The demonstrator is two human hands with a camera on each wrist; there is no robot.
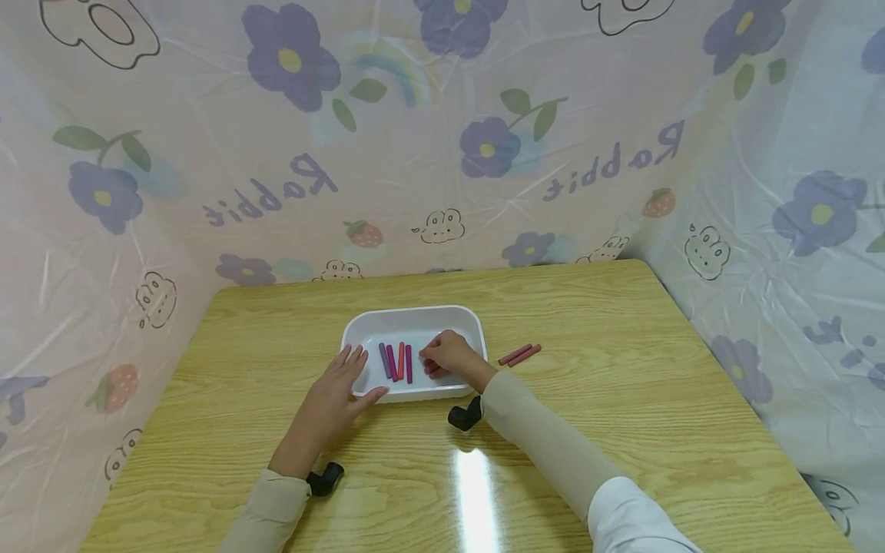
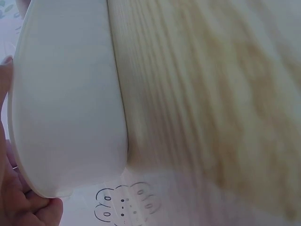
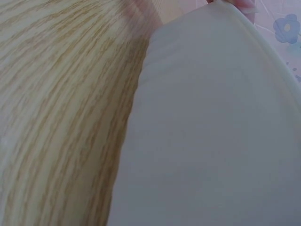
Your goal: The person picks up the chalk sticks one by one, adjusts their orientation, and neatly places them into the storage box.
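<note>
A white tray (image 1: 415,396) with rounded corners lies on the table. Inside it, side by side, are slim crayon-like sticks: a greyish purple stick (image 1: 385,361), a magenta stick (image 1: 392,362), an orange stick (image 1: 401,361) and another magenta stick (image 1: 409,364). My left hand (image 1: 330,399) holds the tray's near left corner, thumb along the front rim. In the left wrist view, bent fingers (image 2: 44,212) meet the rim. Over the tray's right part, my right hand (image 1: 452,358) pinches at a dark red stick (image 1: 434,370), partly hidden under the fingers.
Two dark red sticks (image 1: 520,355) lie together on the wooden table (image 1: 588,338), right of the tray. Patterned cloth (image 1: 415,153) hangs behind the table and at both sides. Black wrist mounts (image 1: 465,415) sit near both wrists.
</note>
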